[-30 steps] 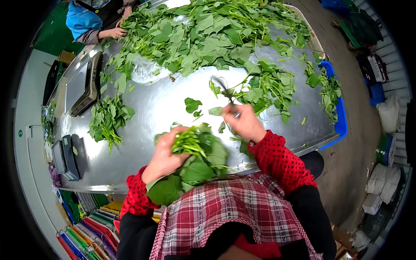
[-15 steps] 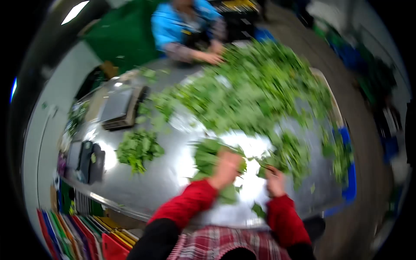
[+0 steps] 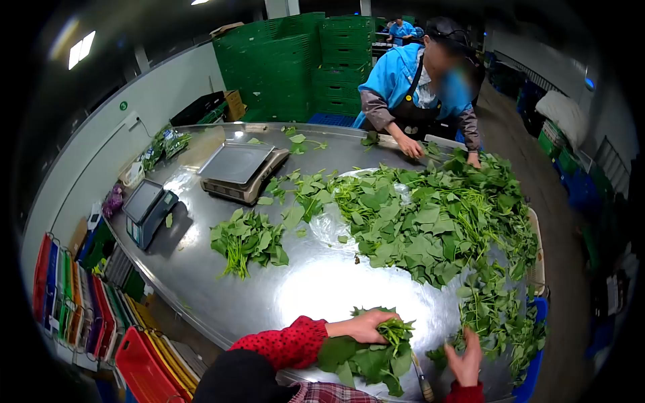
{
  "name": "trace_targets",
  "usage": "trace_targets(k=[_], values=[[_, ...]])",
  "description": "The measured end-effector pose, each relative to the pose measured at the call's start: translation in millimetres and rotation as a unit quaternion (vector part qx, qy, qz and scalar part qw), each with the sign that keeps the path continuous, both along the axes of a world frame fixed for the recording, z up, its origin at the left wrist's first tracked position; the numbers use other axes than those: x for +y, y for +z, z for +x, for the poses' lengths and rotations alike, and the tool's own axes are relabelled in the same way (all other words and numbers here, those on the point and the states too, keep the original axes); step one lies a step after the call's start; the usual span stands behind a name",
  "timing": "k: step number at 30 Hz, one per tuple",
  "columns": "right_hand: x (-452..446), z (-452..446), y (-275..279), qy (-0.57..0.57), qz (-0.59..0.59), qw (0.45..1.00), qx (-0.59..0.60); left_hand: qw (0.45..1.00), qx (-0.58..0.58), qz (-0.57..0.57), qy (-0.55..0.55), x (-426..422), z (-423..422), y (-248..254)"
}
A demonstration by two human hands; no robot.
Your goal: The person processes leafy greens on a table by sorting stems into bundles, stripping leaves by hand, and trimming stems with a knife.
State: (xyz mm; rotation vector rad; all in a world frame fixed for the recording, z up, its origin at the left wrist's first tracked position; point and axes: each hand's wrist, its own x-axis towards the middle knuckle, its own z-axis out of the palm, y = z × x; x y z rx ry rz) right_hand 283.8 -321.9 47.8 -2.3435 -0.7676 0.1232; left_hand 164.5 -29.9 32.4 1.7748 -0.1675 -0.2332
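Observation:
My left hand point(image 3: 366, 327) is closed round the stems of a bunch of leafy greens point(image 3: 369, 361), with the cut-looking stem ends toward the right and the leaves hanging below. To its right, my right hand point(image 3: 465, 359) has its fingers apart, beside a loose leaf point(image 3: 438, 356) and the edge of the pile; whether it touches the leaf I cannot tell. A knife with a wooden handle point(image 3: 426, 388) lies on the metal table between my hands. The large pile of greens point(image 3: 430, 221) spreads over the right side, and a separate bunch point(image 3: 248, 242) lies to the left.
Across the metal table point(image 3: 201, 282), a co-worker in blue point(image 3: 396, 80) reaches into the greens. Two scales, one flat point(image 3: 238, 164) and one smaller point(image 3: 144, 205), stand on the left. Green crates point(image 3: 269, 74) are stacked behind. A red basket point(image 3: 148, 366) and folders sit at lower left.
The view has swung upward and right. My left hand now holds the bunch off to the side of its earlier spot, and my right hand's fingers, earlier pinched at stems, are spread.

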Motion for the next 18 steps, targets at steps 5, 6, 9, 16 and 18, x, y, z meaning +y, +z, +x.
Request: trace_targets(k=[5,6,9,16,18], values=[[103.2,-27.8,23.4,0.227,0.212,0.890,0.334,0.980,0.008,-0.198,-0.011,-13.2,-8.9,16.8],[102.5,-31.3,-10.6,0.240,0.222,0.850,0.414,0.963,-0.006,-0.267,0.025,-14.3,-9.5,2.1],[88.5,-50.2,-44.0,0.210,0.204,0.798,0.527,0.926,0.050,-0.367,0.076,-6.3,-24.0,-30.4],[77.2,-87.2,-35.6,0.110,0.098,0.809,0.569,0.900,0.162,-0.357,0.190,-29.8,-50.3,-112.5],[72.1,-94.6,-38.3,0.105,0.095,0.809,0.571,0.920,0.117,-0.323,0.191,-27.3,-50.8,-147.7]])
